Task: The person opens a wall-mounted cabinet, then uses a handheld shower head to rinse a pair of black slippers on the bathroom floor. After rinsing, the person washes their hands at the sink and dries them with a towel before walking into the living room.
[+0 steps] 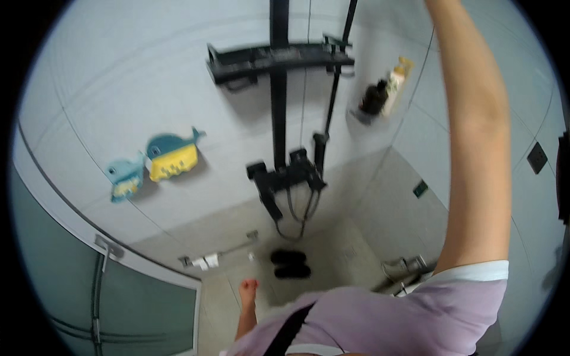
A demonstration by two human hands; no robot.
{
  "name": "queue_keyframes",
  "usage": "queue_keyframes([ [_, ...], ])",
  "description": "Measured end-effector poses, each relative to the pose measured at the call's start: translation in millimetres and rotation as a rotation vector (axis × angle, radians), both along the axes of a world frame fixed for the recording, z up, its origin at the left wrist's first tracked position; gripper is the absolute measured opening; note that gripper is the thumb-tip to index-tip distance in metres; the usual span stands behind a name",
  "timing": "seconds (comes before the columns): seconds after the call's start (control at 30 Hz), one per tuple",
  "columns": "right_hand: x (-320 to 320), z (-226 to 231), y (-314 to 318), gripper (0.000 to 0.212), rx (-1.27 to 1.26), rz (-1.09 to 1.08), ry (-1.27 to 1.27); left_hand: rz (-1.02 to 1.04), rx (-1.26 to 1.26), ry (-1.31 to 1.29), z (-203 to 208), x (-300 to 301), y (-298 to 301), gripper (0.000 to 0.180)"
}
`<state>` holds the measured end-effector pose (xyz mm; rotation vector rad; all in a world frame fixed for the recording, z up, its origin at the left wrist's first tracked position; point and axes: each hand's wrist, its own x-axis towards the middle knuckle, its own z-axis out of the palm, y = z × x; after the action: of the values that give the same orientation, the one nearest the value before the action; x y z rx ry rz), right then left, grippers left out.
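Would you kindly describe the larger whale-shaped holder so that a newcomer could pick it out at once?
Find the black shower column on the pale tiled wall. To its left hangs the larger whale-shaped holder, just right of a smaller whale. Its darker blue back and bright yellow lower part set it apart from that light-blue neighbour.

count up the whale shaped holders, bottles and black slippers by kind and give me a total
Whale-shaped holders: 2 (dark blue and yellow one, pale blue one)
Bottles: 2 (dark one, white one with yellow top)
Black slippers: 2 (upper one, lower one)
Total: 6
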<state>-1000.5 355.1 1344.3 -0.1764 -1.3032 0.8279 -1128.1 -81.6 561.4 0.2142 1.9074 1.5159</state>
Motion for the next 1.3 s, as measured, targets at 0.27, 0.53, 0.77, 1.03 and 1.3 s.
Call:
queue_keyframes([
  [0.27,111.2,-244.9,-61.7,0.009,-0.128,0.492,-0.075,-0.378,0.303,0.113,55.0,13.7,63.4,0.013],
  [0.53,117.4,-247.1,0.2,0.005,0.012,0.394,0.159,-0.731,0.348,0.048,109.7,48.8,138.5,0.012],
  [0.77,60.8,-203.1,29.6,0.006,0.01,0.318,-0.136,-0.773,0.449,0.017,112.9,85.5,156.5,0.01],
  [1.03,121.0,-387.2,-55.9,0.008,-0.374,0.527,-0.476,-0.699,0.383,0.13,122.9,49.0,162.9,0.015],
  [1.3,191.0,-607.8,-166.5,0.043,-0.789,0.079,-1.061,-0.575,0.278,0.1,149.9,48.1,269.3,0.027],
])
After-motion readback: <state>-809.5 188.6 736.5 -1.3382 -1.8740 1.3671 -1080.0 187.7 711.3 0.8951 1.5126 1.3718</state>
